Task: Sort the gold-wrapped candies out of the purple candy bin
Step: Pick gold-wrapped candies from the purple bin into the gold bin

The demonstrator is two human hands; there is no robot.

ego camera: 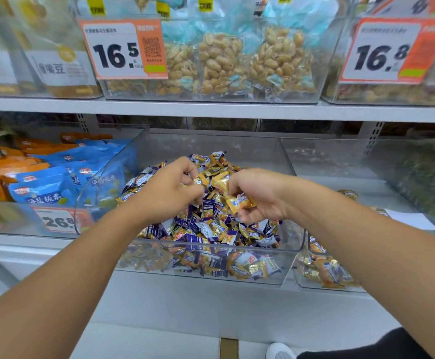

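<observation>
Head view: right hand (256, 195) grips several gold-wrapped candies (238, 203); left hand (171, 191) pinches another above the purple candy bin (211, 278). Gold pieces remain scattered through the pile, so sorting appears far from complete. Neighbouring bin (322, 281) holds gold candies.

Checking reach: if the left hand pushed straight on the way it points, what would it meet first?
Likely the candy heap in the bin: the left hand, curled on a gold candy, points up-right into it. Depth is unclear.
</observation>
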